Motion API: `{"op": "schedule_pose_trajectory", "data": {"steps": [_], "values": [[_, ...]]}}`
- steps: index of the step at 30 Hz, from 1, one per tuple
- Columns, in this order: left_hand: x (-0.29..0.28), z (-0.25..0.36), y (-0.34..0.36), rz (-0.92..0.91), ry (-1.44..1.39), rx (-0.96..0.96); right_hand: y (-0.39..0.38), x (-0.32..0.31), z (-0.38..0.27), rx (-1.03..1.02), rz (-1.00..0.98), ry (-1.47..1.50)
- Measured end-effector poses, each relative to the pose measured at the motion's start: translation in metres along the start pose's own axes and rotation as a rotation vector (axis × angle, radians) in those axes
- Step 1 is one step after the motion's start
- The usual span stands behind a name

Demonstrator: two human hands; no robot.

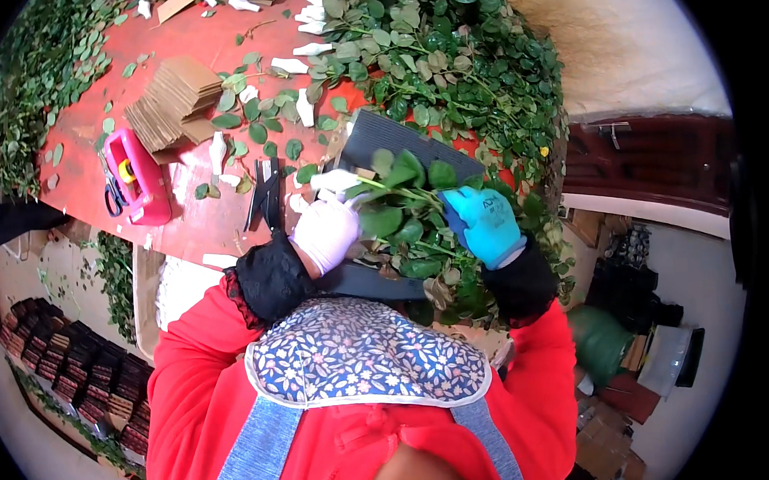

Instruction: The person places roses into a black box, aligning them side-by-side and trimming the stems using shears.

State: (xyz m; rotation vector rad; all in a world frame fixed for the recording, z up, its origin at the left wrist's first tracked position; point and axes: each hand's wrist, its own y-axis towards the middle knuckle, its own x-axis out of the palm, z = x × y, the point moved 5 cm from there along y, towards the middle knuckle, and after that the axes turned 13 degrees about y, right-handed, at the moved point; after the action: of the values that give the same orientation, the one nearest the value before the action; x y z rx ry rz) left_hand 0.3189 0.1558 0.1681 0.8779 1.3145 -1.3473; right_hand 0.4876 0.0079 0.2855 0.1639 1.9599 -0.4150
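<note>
My left hand (326,236), in a pale pink glove, is closed around the upper end of a leafy rose stem (373,185). Just above its fingers shows the stem's head, wrapped in a white sleeve (335,180). My right hand (485,227), in a bright blue glove, is closed on the stem's leafy part farther right; the grasped portion is hidden by fingers and leaves. Beneath the leaves lies a dark ribbed board (410,144). Black-handled scissors (267,194) rest just left of my left hand.
On the red table (197,175) are a pink tape dispenser (137,180), other scissors (111,187) and stacked brown cardboard pieces (168,103). Leafy stems (462,56) with white-wrapped heads heap up at the back right. More greenery (43,92) covers the far left.
</note>
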Motion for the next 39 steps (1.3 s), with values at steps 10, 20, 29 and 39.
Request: {"op": "schedule_pose_trajectory", "data": {"steps": [10,20,29,39], "values": [[-0.025,0.002,-0.004,0.272,-0.088,0.198,-0.04,0.045,0.071,0.152,0.077,-0.046],[-0.023,0.002,0.0,0.172,-0.075,0.175,-0.004,-0.021,-0.066,-0.129,0.283,-0.082],[-0.024,0.002,-0.004,0.24,-0.115,0.174,0.038,0.058,-0.026,0.149,0.16,-0.158],[-0.021,0.002,-0.004,0.3,-0.029,0.228,0.034,0.086,-0.015,0.225,0.157,-0.183]]}}
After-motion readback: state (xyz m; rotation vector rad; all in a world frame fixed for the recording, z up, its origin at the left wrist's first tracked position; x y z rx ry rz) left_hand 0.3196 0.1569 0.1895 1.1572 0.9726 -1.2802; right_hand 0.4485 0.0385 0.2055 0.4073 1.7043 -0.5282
